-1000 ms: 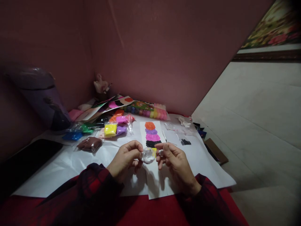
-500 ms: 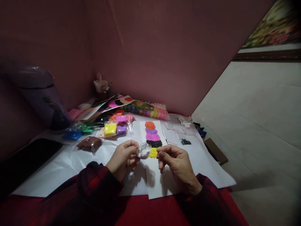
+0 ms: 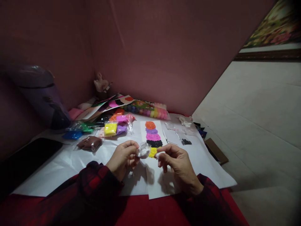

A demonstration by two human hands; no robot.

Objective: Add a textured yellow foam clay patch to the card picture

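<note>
My left hand (image 3: 124, 156) pinches a clear plastic bag (image 3: 144, 150) with white stuff inside, held up over the paper. Just to its right, my right hand (image 3: 177, 163) grips a small lump of white clay (image 3: 160, 153) between thumb and fingers. The bag and the lump are apart. Beneath them lies a white paper strip (image 3: 152, 175) bearing a column of textured clay patches: orange (image 3: 150, 125), purple (image 3: 151, 131), pink (image 3: 153, 137), black (image 3: 154, 143) and yellow (image 3: 153, 152). Part of the yellow patch is hidden by the bag and my right fingers.
Bagged clay lies at left, including a brown pack (image 3: 89, 143) and a yellow pack (image 3: 110, 129). Behind are coloured sheets (image 3: 116, 103) and a clay set (image 3: 148, 110). A thin metal tool (image 3: 165, 136) and black bits (image 3: 186, 142) lie right; a dark slab (image 3: 28, 163) sits left.
The plastic bag has shifted left and tilted, uncovering the yellow patch. My right hand has turned slightly, and the white lump shows again between its fingers.
</note>
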